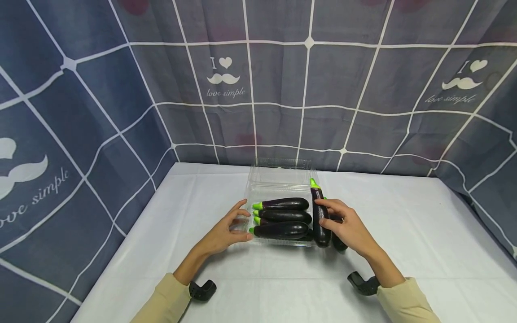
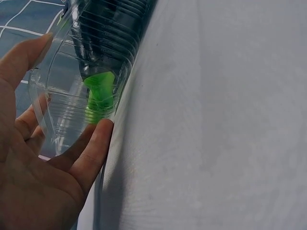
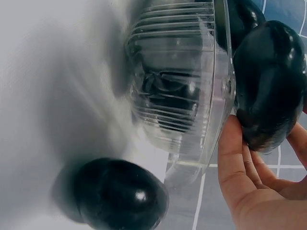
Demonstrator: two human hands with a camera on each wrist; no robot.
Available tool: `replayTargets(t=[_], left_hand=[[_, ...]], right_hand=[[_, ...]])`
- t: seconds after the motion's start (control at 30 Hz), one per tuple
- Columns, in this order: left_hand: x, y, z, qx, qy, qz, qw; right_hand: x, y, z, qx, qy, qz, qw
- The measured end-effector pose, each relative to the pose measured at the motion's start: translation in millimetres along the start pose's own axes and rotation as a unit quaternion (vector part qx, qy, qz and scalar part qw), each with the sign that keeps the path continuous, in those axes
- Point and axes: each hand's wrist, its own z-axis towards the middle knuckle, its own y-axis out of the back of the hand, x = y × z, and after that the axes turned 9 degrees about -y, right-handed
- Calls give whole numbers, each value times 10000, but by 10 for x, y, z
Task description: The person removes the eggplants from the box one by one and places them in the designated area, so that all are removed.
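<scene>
A clear plastic clamshell box (image 1: 278, 190) lies with its lid folded back, holding several dark purple eggplants (image 1: 284, 230) with green stems. My left hand (image 1: 222, 233) grips the box's left end, its fingers and thumb spread about the corner; in the left wrist view a green stem (image 2: 100, 91) shows through the wall. With my right hand (image 1: 347, 224) I hold another eggplant (image 3: 271, 81) between thumb and fingers at the box's right edge, its stem pointing away. A further eggplant (image 3: 122, 194) lies on the table outside the box, partly hidden by my right hand in the head view.
The white-covered table (image 1: 424, 224) extends to both sides of the box. A dark grid-patterned curtain (image 1: 278, 89) hangs behind and at the sides. Black devices (image 1: 363, 284) are worn at both wrists.
</scene>
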Motion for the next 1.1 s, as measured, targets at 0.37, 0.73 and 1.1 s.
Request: replayTargets(t=[0.37, 0.73, 1.1], left_hand=[[7, 17, 9, -31, -2, 39, 10000], [10, 11, 16, -30, -30, -23, 10000], [15, 13, 12, -62, -26, -89, 9999]], right_hand=[[-63, 43, -16, -31, 74, 53, 10000], [-82, 143, -63, -137, 76, -68, 9999], [-150, 229, -138, -91, -292, -82, 9995]])
